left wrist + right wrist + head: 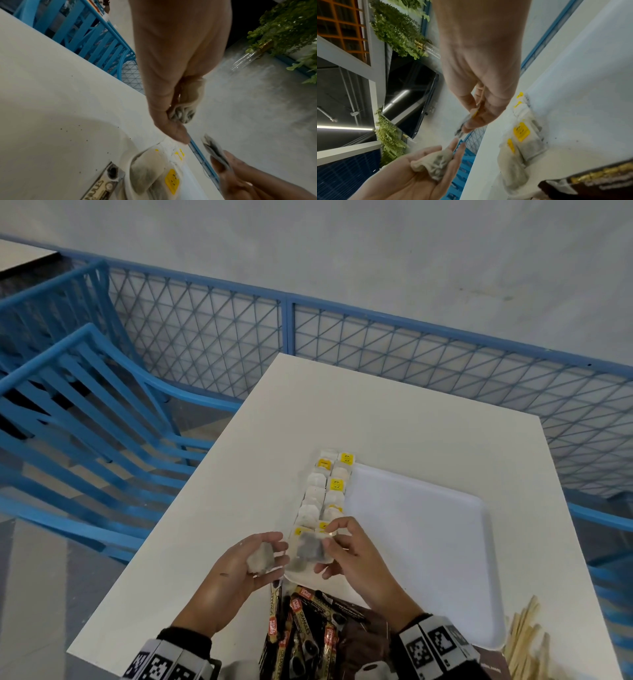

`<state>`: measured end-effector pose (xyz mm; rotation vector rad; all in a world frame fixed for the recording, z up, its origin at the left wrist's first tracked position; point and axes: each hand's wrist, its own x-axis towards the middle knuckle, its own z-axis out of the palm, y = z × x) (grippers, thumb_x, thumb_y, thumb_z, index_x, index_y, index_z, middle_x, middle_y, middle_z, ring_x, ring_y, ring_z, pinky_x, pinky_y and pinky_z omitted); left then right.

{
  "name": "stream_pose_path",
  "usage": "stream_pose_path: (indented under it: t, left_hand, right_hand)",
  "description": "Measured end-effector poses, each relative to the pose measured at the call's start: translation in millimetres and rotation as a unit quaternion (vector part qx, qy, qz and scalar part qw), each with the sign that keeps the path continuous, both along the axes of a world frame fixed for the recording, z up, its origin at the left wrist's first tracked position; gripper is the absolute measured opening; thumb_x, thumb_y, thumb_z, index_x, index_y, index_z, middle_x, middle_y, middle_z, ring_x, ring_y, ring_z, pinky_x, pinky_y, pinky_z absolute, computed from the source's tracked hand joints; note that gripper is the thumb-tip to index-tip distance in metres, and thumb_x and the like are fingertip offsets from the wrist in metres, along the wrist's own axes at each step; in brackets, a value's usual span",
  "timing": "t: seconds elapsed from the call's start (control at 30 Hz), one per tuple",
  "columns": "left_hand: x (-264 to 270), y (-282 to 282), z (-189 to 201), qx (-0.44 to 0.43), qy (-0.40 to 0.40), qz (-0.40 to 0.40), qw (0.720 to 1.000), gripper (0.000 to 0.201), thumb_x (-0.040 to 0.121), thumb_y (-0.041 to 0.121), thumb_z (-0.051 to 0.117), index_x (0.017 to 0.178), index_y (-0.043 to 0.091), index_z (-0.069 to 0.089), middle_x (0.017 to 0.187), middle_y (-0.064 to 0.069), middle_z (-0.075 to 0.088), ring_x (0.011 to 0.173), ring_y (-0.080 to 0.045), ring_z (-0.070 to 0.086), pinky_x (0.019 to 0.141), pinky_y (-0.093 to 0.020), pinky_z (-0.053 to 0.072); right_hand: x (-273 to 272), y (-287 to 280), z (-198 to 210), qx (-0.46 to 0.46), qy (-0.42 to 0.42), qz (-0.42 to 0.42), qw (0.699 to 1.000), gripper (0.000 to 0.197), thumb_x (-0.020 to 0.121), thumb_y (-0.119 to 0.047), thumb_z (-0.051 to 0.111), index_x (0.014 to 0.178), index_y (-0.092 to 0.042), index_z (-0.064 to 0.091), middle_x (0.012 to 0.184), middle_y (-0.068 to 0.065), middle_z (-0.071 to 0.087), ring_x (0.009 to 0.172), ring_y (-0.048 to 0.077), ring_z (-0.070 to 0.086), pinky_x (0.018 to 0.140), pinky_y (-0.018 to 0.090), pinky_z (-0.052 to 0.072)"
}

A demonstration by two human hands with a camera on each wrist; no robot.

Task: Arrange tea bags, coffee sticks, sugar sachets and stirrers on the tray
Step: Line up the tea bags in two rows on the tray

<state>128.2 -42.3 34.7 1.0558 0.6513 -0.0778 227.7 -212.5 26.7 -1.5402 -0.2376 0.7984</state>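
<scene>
Coffee sticks (pixel 301 625) lie heaped at six o'clock, off the tray (pixel 428 542), with stirrers (pixel 524 635) piled at four o'clock; no sugar sachets show. Just beyond, the left hand (pixel 239 573) cups spare tea bags (pixel 261 558), while the right hand (pixel 346 553) pinches one tea bag (pixel 308 549) above the tray's near-left corner. Further, towards twelve o'clock, a double row of tea bags (pixel 325 491) lines its left edge. Only the tea seems nearly done.

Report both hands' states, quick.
Left hand: palm up, fingers curled round a bunch of tea bags.
Right hand: pinches one tea bag above the tray.
</scene>
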Motion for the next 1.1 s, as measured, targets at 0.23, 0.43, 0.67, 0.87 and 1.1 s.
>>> stream_pose_path:
  t: [0.23, 0.43, 0.67, 0.87, 1.1]
  left_hand:
    - [6, -2, 2, 0.033, 0.031, -0.007, 0.999, 0.024, 0.094, 0.029, 0.045, 0.086, 0.008, 0.055, 0.065, -0.001, 0.044, 0.060, -0.013, 0.044, 0.064, -0.028, 0.036]
    - [6, 2, 2, -0.067, 0.007, -0.035, 0.997, 0.019, 0.072, 0.013, 0.047, 0.077, -0.003, 0.056, 0.090, -0.013, 0.056, 0.087, -0.023, 0.050, 0.087, -0.040, 0.044]
    - [5, 2, -11, 0.063, 0.035, -0.076, 0.994, 0.019, 0.095, 0.011, 0.050, 0.096, -0.004, 0.061, 0.099, -0.019, 0.062, 0.092, -0.025, 0.062, 0.091, -0.039, 0.053]
    - [8, 0, -13, 0.145, 0.030, -0.094, 0.984, 0.017, 0.089, 0.015, 0.059, 0.088, -0.001, 0.066, 0.085, -0.011, 0.066, 0.079, -0.019, 0.062, 0.076, -0.024, 0.055]
    - [8, 2, -15, 0.145, 0.001, -0.081, 0.986, 0.019, 0.089, 0.011, 0.057, 0.088, 0.000, 0.072, 0.086, -0.011, 0.073, 0.078, -0.016, 0.066, 0.075, -0.022, 0.055]
  right_hand:
    - [10, -15, 2, -0.051, -0.017, 0.007, 0.999, 0.029, 0.094, 0.002, 0.043, 0.098, -0.013, 0.068, 0.087, 0.007, 0.059, 0.077, 0.015, 0.061, 0.070, 0.026, 0.057]
    - [14, -24, -5, -0.099, -0.116, -0.008, 0.988, 0.028, 0.084, 0.000, 0.062, 0.099, -0.021, 0.070, 0.096, -0.012, 0.071, 0.087, -0.003, 0.065, 0.077, 0.014, 0.047]
    - [17, -24, -21, -0.154, -0.132, -0.037, 0.978, 0.007, 0.087, -0.022, 0.064, 0.085, -0.028, 0.066, 0.094, -0.001, 0.062, 0.084, 0.005, 0.059, 0.079, 0.020, 0.052]
    - [18, -22, -20, -0.082, -0.028, -0.048, 0.995, 0.007, 0.092, -0.013, 0.056, 0.088, -0.010, 0.061, 0.072, -0.005, 0.063, 0.067, 0.006, 0.063, 0.067, 0.025, 0.057]
    - [19, -17, -32, -0.098, -0.028, -0.034, 0.994, 0.005, 0.087, -0.007, 0.063, 0.086, -0.011, 0.066, 0.076, 0.003, 0.066, 0.070, 0.017, 0.063, 0.063, 0.019, 0.054]
